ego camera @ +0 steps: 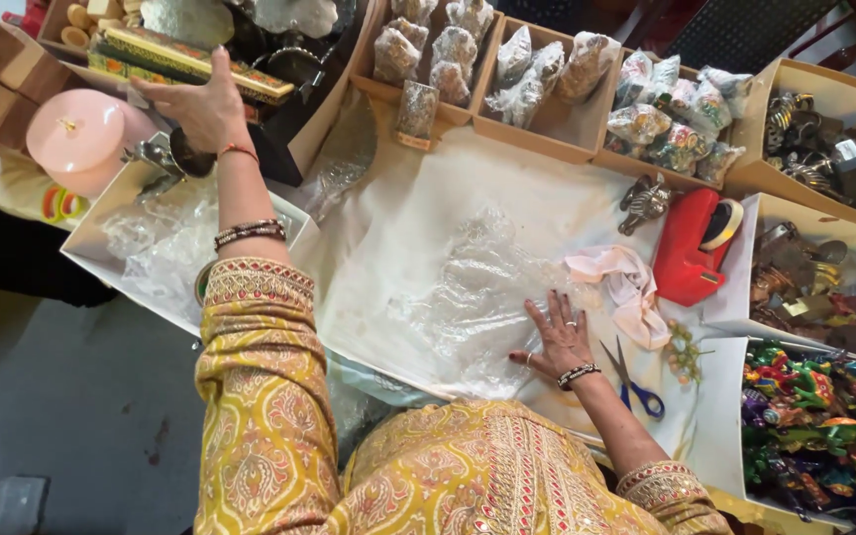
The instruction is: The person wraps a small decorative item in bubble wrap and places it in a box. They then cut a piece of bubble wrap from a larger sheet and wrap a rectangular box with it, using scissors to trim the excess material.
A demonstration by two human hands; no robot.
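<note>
The crumpled clear plastic wrapping sheet (478, 287) lay spread on the white paper-covered table (398, 208), near the middle of the work surface. The right hand (559, 335) pressed flat on the sheet's near right corner, fingers apart and extended, apparently to pin the springy film so it would not curl up. The left hand (205, 104) reached far out to the left, fingers together and mostly straight, lying against a small dark metal object (172, 157) at the edge of a white cardboard box (111, 263); firm grip or only a touch, I cannot tell (thumb side hidden). Blue-handled scissors (634, 381), a red tape dispenser (691, 248) and a pale pink cloth strip (621, 282) sat just right of the sheet, within easy reach. Open cardboard trays of bagged goods (537, 74) lined the far edge.
</note>
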